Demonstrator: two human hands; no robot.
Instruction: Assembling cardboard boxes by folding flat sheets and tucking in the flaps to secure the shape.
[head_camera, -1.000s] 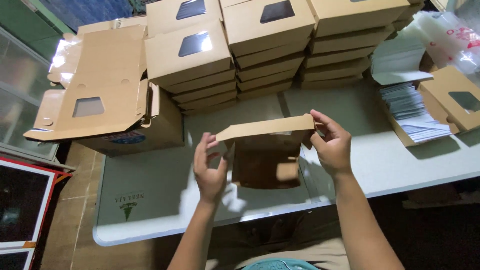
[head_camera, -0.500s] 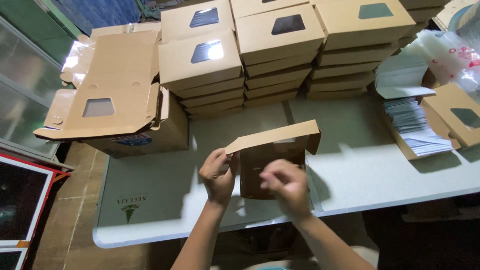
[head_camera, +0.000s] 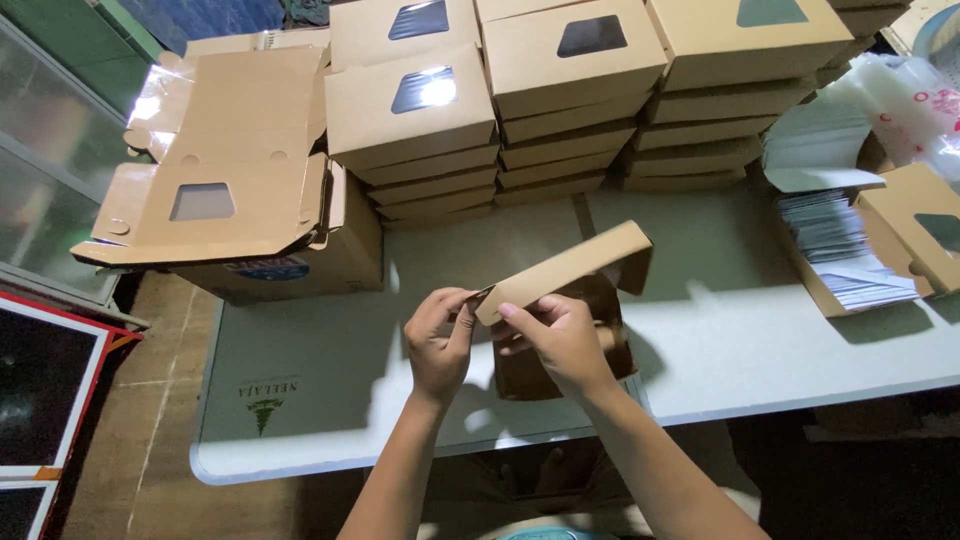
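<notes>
A half-folded brown cardboard box (head_camera: 570, 270) with a window cut-out hangs tilted above the white table (head_camera: 330, 360). My left hand (head_camera: 438, 340) pinches the box's left corner. My right hand (head_camera: 560, 335) grips the same end from the front, fingers curled over the side wall. The box's right end (head_camera: 630, 255) sticks up and away, free of both hands.
Stacks of finished windowed boxes (head_camera: 500, 90) line the back of the table. An open carton (head_camera: 290, 260) topped with flat box blanks (head_camera: 220, 170) sits at the left. A box of white sheets (head_camera: 850, 250) lies at the right. Framed panels (head_camera: 40, 400) lean on the floor, left.
My right hand has moved from the box's right end over to its left end beside the left hand. The box has tilted, right end rising.
</notes>
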